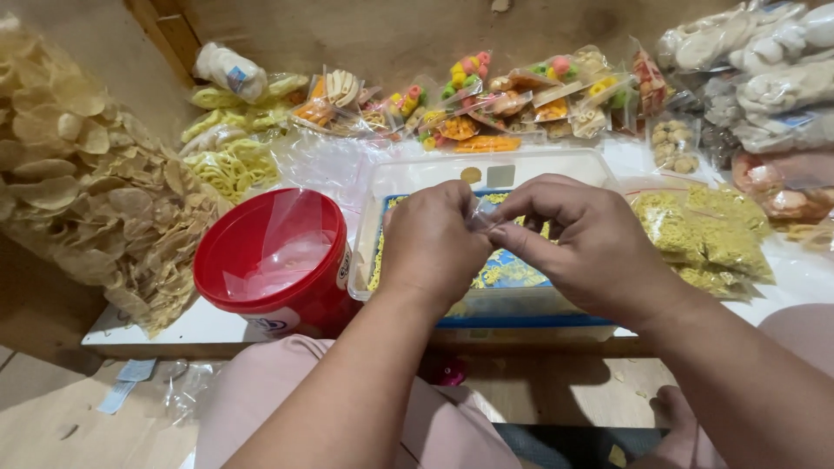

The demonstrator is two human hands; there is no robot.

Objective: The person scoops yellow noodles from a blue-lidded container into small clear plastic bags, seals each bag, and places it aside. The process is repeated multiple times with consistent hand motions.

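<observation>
Both sets of fingers meet at one small clear plastic bag, each pinching its top edge between thumb and forefinger; the left hand and right hand sit knuckle to knuckle with barely any gap. The bag is so crumpled and see-through that its long axis cannot be told, though the pinched edge runs roughly left to right. It hangs just above one clear tub with a blue rim, holding small yellow snack pieces. One red bucket, lined with clear film, stands touching the tub's left side. To the right lie about three packed bags of yellow snack, near the tub. One large sack of pale crackers fills the left edge. Along the back runs a row of many small bags of coloured snacks, too many to count. The white worktop shows bare only at its front edge, with little free room around the hands
</observation>
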